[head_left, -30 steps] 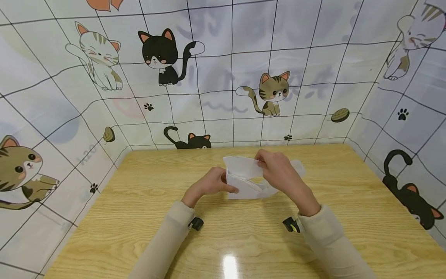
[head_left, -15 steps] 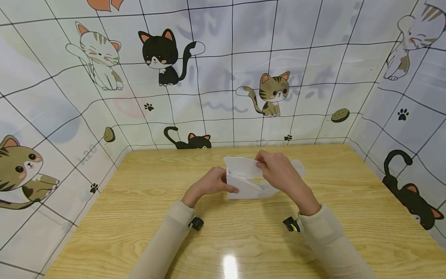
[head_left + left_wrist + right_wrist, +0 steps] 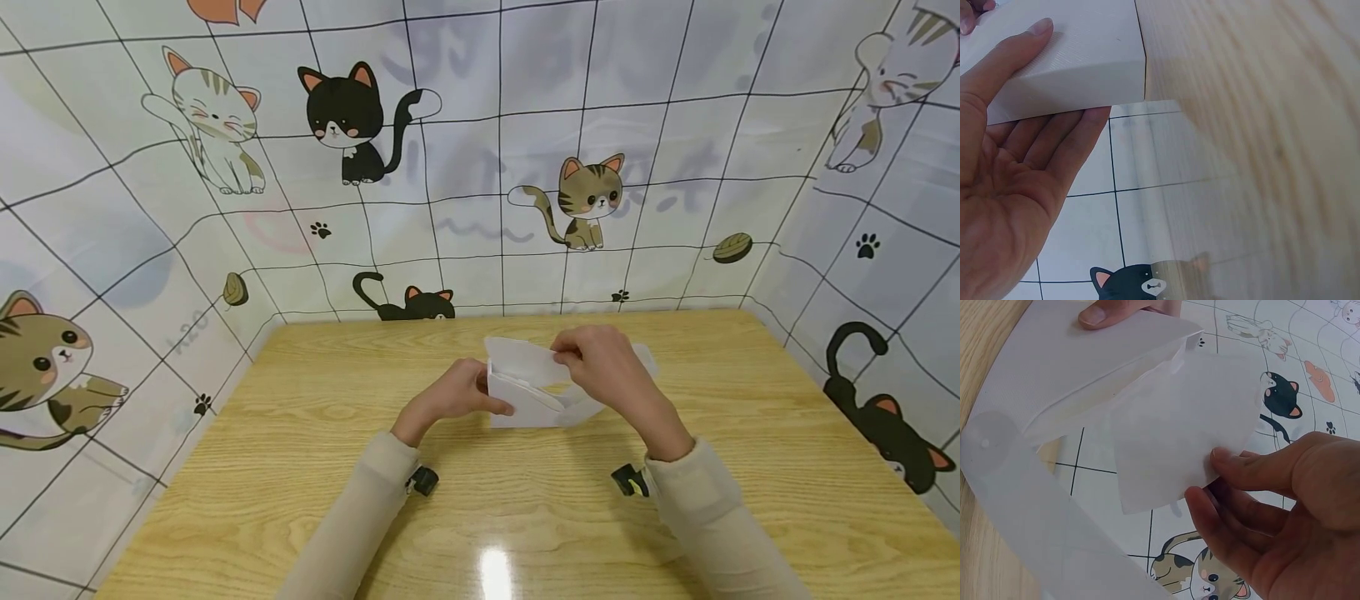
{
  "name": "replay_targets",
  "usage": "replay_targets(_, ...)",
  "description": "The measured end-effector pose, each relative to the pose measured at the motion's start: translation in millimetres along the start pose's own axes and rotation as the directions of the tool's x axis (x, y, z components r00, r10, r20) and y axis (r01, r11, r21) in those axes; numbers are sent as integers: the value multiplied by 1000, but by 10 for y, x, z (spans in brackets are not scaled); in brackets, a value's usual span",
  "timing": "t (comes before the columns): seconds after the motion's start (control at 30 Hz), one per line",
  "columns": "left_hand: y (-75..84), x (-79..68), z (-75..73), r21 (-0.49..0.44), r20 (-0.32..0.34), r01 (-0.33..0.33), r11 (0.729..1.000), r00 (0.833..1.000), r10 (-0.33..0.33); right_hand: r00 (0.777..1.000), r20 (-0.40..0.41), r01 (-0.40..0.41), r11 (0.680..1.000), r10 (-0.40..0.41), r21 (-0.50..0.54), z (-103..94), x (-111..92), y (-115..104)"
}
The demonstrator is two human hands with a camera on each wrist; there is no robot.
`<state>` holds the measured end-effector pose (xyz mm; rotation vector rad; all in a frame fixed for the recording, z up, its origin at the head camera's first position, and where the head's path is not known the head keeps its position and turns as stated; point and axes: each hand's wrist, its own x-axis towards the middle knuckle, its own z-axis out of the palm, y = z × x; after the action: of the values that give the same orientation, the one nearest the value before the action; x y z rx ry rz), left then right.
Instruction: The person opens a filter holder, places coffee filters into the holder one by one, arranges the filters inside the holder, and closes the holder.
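Observation:
A small white box (image 3: 521, 410) of smooth card stands on the table with its top open. My left hand (image 3: 456, 390) grips its left end. In the left wrist view the thumb presses one broad face of the box (image 3: 1097, 44), while the fingers lie behind the opposite side. My right hand (image 3: 602, 367) pinches the edge of a raised white flap (image 3: 1179, 425) between thumb and fingertips. A long pale strip (image 3: 1079, 519) with a round spot near its fold runs off the box's other end; in the head view its rounded tip (image 3: 647, 358) shows behind my right hand.
The light wood table (image 3: 480, 500) runs back to a cloth wall (image 3: 465, 233) printed with black grid lines and cartoon cats. Similar cloth walls stand on both sides. Small black cameras sit at the left (image 3: 424, 481) and right (image 3: 628, 480) cuffs.
My right hand has shifted very slightly to the right, and the pinched flap has moved a little with it. The left hand and the box stay in place.

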<state>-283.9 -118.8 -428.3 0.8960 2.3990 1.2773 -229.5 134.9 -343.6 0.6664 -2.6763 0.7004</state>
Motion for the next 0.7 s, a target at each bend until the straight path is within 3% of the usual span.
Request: replay_targets(0.7,14,-5,1,9,-4,-11,1000,1000,11,997,76,30,999,-32,24,47,14,72)
